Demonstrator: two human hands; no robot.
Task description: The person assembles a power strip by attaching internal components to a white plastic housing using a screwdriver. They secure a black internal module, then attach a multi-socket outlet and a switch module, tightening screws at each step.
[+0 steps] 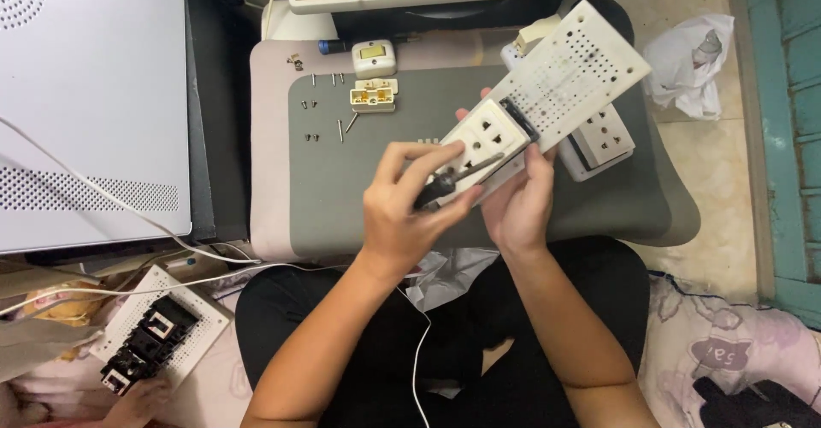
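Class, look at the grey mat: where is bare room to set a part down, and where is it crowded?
Bare: grey mat below the screws, beside the left hand. Crowded: top edge, around the small socket parts, and the right, under the perforated panel.

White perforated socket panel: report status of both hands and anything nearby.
Left hand grips black-handled screwdriver against white perforated socket panel. Right hand supports panel from below. Loose screws on grey mat, apart.

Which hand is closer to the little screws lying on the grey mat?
The left hand. It holds a screwdriver just right of and below the screws on the mat. The right hand sits farther right, under the white socket panel.
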